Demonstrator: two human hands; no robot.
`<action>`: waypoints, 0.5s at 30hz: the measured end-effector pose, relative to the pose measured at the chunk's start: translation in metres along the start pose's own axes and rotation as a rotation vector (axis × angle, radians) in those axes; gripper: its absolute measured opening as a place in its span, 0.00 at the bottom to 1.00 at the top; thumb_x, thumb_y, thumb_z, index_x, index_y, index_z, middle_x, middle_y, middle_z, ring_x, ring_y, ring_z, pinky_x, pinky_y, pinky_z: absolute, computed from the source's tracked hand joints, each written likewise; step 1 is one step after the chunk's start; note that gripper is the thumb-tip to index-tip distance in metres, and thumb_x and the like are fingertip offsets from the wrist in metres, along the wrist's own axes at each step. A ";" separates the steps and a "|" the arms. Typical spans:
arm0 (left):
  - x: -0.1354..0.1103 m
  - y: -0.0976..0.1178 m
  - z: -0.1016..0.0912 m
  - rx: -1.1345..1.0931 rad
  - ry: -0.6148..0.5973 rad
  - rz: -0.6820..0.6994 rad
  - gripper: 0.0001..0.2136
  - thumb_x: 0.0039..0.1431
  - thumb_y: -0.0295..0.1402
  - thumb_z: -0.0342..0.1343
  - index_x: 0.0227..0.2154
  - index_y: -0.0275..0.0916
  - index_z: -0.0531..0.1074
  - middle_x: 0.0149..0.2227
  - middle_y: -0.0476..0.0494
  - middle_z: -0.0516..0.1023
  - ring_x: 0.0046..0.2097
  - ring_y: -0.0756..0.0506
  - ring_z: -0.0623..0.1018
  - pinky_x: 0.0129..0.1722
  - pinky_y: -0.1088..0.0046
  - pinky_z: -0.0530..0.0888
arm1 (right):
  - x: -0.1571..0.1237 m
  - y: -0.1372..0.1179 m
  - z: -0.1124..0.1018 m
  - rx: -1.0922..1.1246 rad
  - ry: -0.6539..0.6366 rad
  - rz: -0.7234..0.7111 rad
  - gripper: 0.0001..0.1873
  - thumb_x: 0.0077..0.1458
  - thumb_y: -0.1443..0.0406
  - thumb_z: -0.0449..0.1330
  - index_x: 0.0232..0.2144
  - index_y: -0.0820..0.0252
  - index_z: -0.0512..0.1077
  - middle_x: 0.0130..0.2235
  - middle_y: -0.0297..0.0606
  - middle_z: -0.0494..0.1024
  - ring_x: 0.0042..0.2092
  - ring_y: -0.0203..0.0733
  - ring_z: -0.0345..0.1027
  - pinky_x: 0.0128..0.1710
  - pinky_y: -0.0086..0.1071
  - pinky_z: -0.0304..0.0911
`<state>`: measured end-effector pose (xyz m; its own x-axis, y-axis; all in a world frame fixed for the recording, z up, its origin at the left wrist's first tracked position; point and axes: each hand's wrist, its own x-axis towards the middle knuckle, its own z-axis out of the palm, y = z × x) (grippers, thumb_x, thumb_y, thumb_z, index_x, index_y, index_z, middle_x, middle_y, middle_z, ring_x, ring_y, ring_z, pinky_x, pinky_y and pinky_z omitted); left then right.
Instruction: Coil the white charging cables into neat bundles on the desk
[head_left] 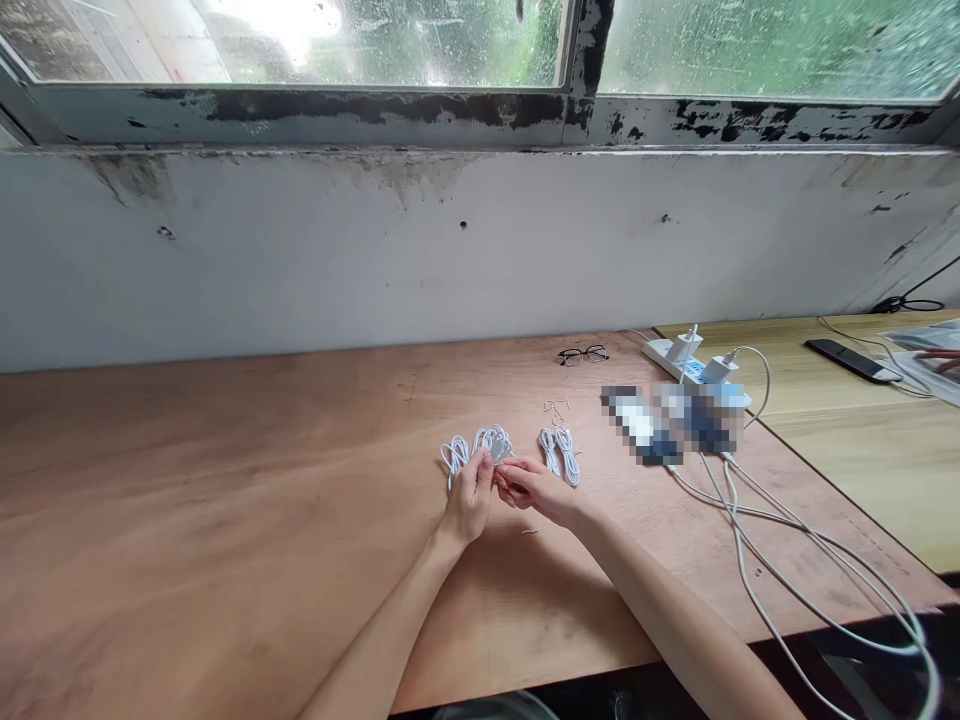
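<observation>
- Loose-looped white cable (454,456): on brown tabletop (247,520), left of the hands.
- Left hand (469,500): thumb and fingers grasp the white cable bundle (493,437), mid-table.
- Right hand (531,488): fingers curled, tips at bundle's near end — can't tell if they grip it.
- Two coiled cables (559,455): just beyond right hand.
- Power strip (657,350): sockets hold two white chargers (718,369), cables attached.
- Clear plastic (921,338): reddish item (942,354) there — inside or under, can't tell.
</observation>
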<state>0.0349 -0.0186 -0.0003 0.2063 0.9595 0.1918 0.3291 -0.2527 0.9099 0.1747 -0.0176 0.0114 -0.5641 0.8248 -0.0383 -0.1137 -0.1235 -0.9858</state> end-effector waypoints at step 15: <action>0.001 -0.006 0.006 -0.145 0.133 -0.070 0.19 0.60 0.49 0.41 0.22 0.41 0.58 0.20 0.52 0.60 0.23 0.50 0.62 0.24 0.74 0.59 | 0.001 0.015 0.011 -1.400 0.454 -0.387 0.11 0.57 0.72 0.46 0.25 0.60 0.63 0.25 0.37 0.70 0.26 0.35 0.60 0.24 0.29 0.44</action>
<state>0.0384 -0.0172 -0.0081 0.0610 0.9846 0.1639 0.2005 -0.1730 0.9643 0.1631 -0.0246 -0.0019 -0.3615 0.8096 0.4625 0.7994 0.5244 -0.2932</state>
